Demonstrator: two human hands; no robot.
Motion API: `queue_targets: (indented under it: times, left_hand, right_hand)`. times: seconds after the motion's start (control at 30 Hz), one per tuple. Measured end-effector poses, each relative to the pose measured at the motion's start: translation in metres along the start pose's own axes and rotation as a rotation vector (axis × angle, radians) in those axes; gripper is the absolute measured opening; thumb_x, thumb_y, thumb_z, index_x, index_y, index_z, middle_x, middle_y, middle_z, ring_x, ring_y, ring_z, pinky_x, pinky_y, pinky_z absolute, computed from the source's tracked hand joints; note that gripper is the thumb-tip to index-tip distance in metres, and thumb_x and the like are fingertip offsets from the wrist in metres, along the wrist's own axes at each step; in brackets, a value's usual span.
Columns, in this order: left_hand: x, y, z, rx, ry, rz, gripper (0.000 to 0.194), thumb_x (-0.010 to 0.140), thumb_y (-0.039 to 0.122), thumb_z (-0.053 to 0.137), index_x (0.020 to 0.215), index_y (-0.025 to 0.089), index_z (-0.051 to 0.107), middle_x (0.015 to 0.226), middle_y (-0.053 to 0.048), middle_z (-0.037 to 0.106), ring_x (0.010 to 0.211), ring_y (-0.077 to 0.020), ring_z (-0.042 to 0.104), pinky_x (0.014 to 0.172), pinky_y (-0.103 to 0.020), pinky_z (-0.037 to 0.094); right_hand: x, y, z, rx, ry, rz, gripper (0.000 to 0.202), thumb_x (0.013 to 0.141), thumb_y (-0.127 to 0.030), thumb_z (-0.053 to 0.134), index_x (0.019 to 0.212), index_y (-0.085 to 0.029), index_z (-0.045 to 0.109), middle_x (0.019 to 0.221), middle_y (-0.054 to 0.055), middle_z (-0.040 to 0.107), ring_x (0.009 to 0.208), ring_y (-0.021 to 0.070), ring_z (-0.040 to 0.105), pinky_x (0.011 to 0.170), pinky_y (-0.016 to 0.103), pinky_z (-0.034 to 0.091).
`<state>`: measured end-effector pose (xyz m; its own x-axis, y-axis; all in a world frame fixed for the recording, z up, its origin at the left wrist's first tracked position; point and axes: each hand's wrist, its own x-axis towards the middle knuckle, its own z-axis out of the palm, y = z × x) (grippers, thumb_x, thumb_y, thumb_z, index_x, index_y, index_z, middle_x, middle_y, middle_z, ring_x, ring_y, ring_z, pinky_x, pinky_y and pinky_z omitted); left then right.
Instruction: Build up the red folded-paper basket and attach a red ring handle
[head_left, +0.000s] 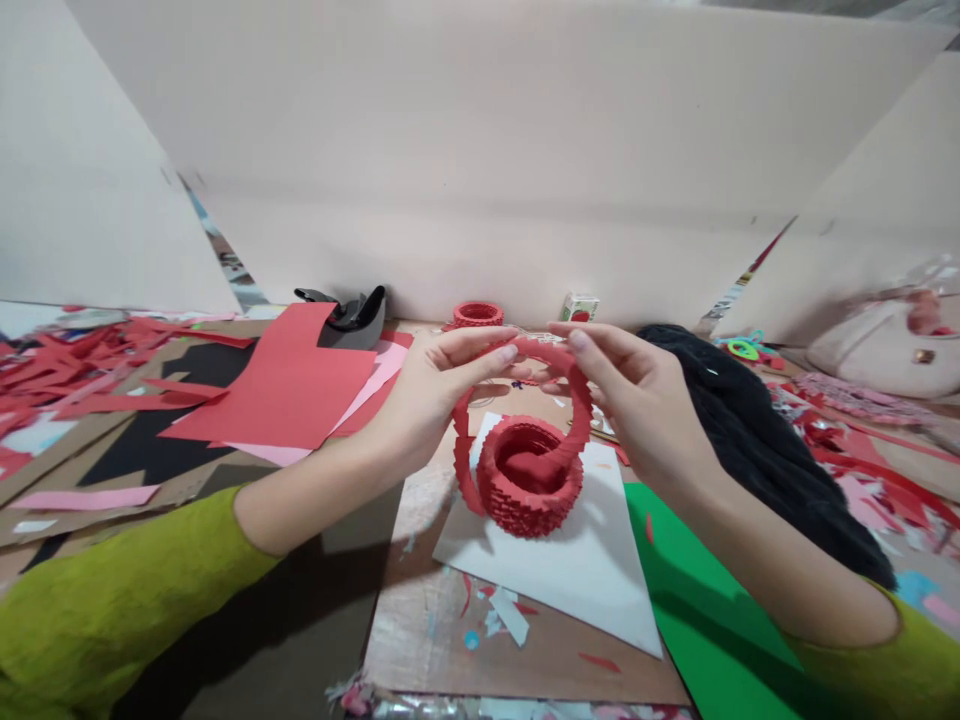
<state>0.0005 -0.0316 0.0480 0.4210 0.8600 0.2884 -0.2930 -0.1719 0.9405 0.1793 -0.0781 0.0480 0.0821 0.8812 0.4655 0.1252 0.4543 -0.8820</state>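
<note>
A red handle-like paper arch rises over a round red textured paper basket, which stands on a white sheet. My left hand pinches the top of the arch on its left side, thumb in front. My right hand grips it just right of the top, with thumb and fingers closed on it. One end of the arch runs down inside the basket; the other comes down along its left outer side. Some fingertips are hidden behind the arch.
Behind the hands stand another red ring-shaped piece and a small box. Red sheets and a dark cap lie left. Black cloth, green paper and a pale bag are right.
</note>
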Motion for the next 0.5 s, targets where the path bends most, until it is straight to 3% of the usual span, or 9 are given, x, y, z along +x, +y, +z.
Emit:
queue_targets:
  times: [0.1, 0.23, 0.37, 0.43, 0.5]
  left_hand:
    - [0.005, 0.005, -0.007, -0.043, 0.045, 0.003, 0.026, 0.080, 0.030, 0.075, 0.104, 0.021, 0.072, 0.110, -0.006, 0.074, 0.092, -0.0165, 0.071, 0.083, -0.027, 0.055]
    - [0.011, 0.019, -0.010, -0.143, 0.124, 0.044, 0.021, 0.079, 0.022, 0.076, 0.100, 0.021, 0.073, 0.106, -0.003, 0.074, 0.096, -0.0160, 0.070, 0.083, -0.025, 0.055]
    - [0.014, 0.026, 0.000, -0.207, 0.169, 0.078, 0.020, 0.079, 0.019, 0.075, 0.099, 0.020, 0.072, 0.106, -0.003, 0.074, 0.100, -0.0156, 0.069, 0.086, -0.025, 0.053]
    - [0.015, 0.024, 0.006, -0.237, 0.167, 0.092, 0.018, 0.080, 0.019, 0.074, 0.098, 0.020, 0.072, 0.104, -0.002, 0.074, 0.098, -0.0142, 0.069, 0.084, -0.024, 0.053]
    - [0.016, 0.020, 0.012, -0.260, 0.158, 0.099, 0.018, 0.080, 0.019, 0.074, 0.098, 0.020, 0.072, 0.102, -0.002, 0.074, 0.095, -0.0134, 0.069, 0.081, -0.022, 0.054]
  right_hand:
    - [-0.007, 0.010, -0.007, 0.037, 0.062, 0.018, 0.022, 0.092, -0.033, 0.059, 0.110, -0.024, 0.069, 0.116, 0.005, 0.069, 0.105, 0.0194, 0.066, 0.088, 0.032, 0.057]
    - [-0.034, 0.019, -0.003, 0.083, -0.016, 0.105, 0.022, 0.086, -0.022, 0.065, 0.108, -0.023, 0.065, 0.105, 0.004, 0.069, 0.094, 0.0158, 0.068, 0.085, 0.029, 0.057]
    - [-0.059, 0.016, 0.026, 0.158, -0.162, 0.284, 0.042, 0.080, -0.037, 0.074, 0.117, -0.023, 0.057, 0.114, 0.007, 0.064, 0.088, 0.0175, 0.068, 0.078, 0.032, 0.060]
    - [-0.061, 0.014, 0.043, 0.205, -0.167, 0.336, 0.051, 0.078, -0.038, 0.076, 0.122, -0.025, 0.053, 0.118, 0.007, 0.061, 0.088, 0.0178, 0.069, 0.077, 0.033, 0.061]
    - [-0.056, 0.012, 0.055, 0.260, -0.105, 0.287, 0.046, 0.079, -0.037, 0.075, 0.118, -0.024, 0.054, 0.118, 0.006, 0.060, 0.084, 0.0163, 0.070, 0.073, 0.032, 0.062]
